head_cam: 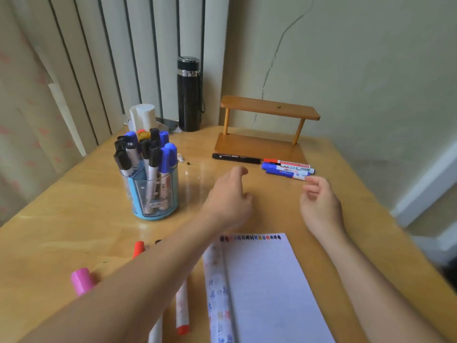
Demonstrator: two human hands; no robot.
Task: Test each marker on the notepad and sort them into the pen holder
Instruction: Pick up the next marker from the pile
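My right hand, loosely curled and empty, hovers just short of the blue marker; a clumsy nudge might scatter its neighbours

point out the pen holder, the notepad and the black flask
pen holder (155, 194): head view, on its clear front wall
notepad (267, 288): head view, on the blank white page
black flask (189, 100): head view, on the middle of its body

Before us: a wooden table in a corner; pale wall with a long crack; striped curtain at left; small wooden shelf; black flask; white skirting. Soft daylight.
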